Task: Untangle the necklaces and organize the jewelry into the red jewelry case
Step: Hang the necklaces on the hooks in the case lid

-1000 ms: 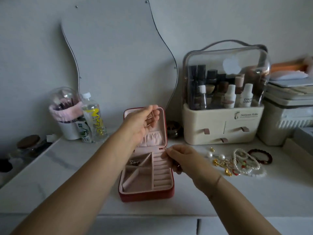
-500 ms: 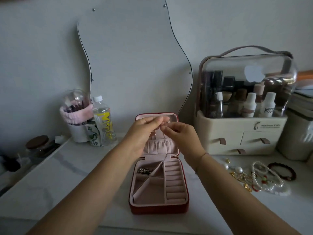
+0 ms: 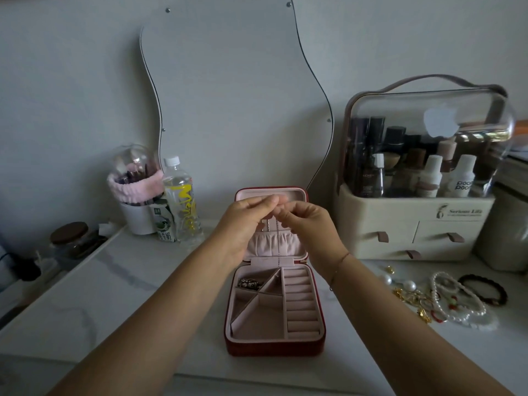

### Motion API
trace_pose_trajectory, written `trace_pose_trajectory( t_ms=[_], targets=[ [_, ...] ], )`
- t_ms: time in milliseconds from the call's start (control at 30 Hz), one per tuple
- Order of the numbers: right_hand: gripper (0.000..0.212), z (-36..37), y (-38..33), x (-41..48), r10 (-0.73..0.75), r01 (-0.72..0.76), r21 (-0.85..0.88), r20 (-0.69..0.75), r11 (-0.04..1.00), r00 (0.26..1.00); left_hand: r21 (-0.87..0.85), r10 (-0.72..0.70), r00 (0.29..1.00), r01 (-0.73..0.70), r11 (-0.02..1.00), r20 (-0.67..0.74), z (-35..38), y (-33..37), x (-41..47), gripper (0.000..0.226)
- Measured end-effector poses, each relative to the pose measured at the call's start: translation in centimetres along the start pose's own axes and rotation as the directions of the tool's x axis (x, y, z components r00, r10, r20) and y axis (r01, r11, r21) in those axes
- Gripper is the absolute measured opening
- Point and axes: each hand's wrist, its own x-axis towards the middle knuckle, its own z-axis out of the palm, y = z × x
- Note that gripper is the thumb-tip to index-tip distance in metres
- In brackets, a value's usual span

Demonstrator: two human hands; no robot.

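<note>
Left hand (image 3: 245,221): fingertips pinched on a thin necklace chain (image 3: 278,247), in front of the open lid.
Red jewelry case (image 3: 274,348): open on the counter (image 3: 143,295), below both hands.
Right hand (image 3: 310,224): fingers curled, pinching the same chain.
Loose jewelry (image 3: 448,298): heaped on the counter, far right.

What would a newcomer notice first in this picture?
The left hand and right hand meet in the centre, pinching a thin chain at the raised lid of the red case. A jewelry heap lies on the table to its right.
</note>
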Motion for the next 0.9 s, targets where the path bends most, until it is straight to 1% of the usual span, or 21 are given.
trace_pose_trajectory(
  t_ms=[67, 233, 333, 467, 500, 567, 633, 667, 733, 767, 833, 900],
  targets=[
    [0.018, 0.0, 0.0, 0.0, -0.006, 0.006, 0.005, -0.013, 1.0, 1.0, -0.004, 0.0, 1.0, 0.0, 1.0, 0.004, 0.1, 0.0, 0.0, 0.02],
    [0.011, -0.5, 0.6, 0.2, 0.018, -0.018, 0.009, -0.061, 1.0, 0.998, -0.046, -0.002, 0.999, 0.0, 0.999, -0.043, -0.3, -0.3, 0.3, 0.018],
    [0.01, -0.7, 0.8, 0.4, 0.026, -0.024, 0.019, -0.084, 1.0, 0.996, -0.07, -0.004, 0.999, 0.0, 0.998, -0.049, -0.6, -0.8, 0.4, 0.018],
    [0.011, -1.1, 1.0, 0.7, 0.053, -0.055, -0.019, -0.093, 0.998, 0.994, -0.087, 0.002, 0.998, -0.008, 0.996, -0.06, -1.0, -1.4, 0.6, 0.018],
    [0.012, -1.2, 1.0, 0.9, 0.081, -0.081, 0.004, -0.098, 0.997, 0.992, -0.103, -0.004, 0.997, -0.004, 0.995, -0.071, -1.1, -1.4, 0.6, 0.018],
    [0.019, -1.4, 1.0, 1.4, 0.178, -0.162, 0.151, -0.096, 0.975, 0.979, -0.145, -0.041, 0.994, 0.026, 0.989, -0.1, -1.3, -1.3, 0.7, 0.018],
    [0.022, -1.7, 0.8, 1.9, 0.294, -0.263, 0.283, -0.071, 0.922, 0.953, -0.222, -0.117, 0.986, 0.089, 0.971, -0.116, -1.7, -1.1, 1.0, 0.019],
    [0.022, -1.8, 0.8, 2.2, 0.342, -0.313, 0.294, -0.055, 0.903, 0.938, -0.28, -0.163, 0.981, 0.127, 0.951, -0.11, -1.9, -1.0, 1.2, 0.018],
    [0.018, -2.2, 0.8, 2.5, 0.407, -0.392, 0.231, -0.021, 0.891, 0.913, -0.381, -0.234, 0.969, 0.191, 0.905, -0.072, -2.3, -0.8, 1.6, 0.018],
    [0.015, -2.3, 0.9, 2.6, 0.423, -0.415, 0.182, -0.003, 0.891, 0.906, -0.401, -0.253, 0.966, 0.212, 0.891, -0.052, -2.5, -0.7, 1.8, 0.019],
    [0.011, -2.5, 1.1, 2.9, 0.431, -0.432, 0.1, 0.031, 0.896, 0.902, -0.378, -0.26, 0.965, 0.231, 0.896, -0.024, -2.6, -0.6, 2.2, 0.02],
    [0.014, -2.7, 1.3, 3.1, 0.426, -0.429, 0.05, 0.059, 0.902, 0.903, -0.326, -0.236, 0.972, 0.222, 0.919, -0.001, -2.7, -0.7, 2.6, 0.02]
  ],
)
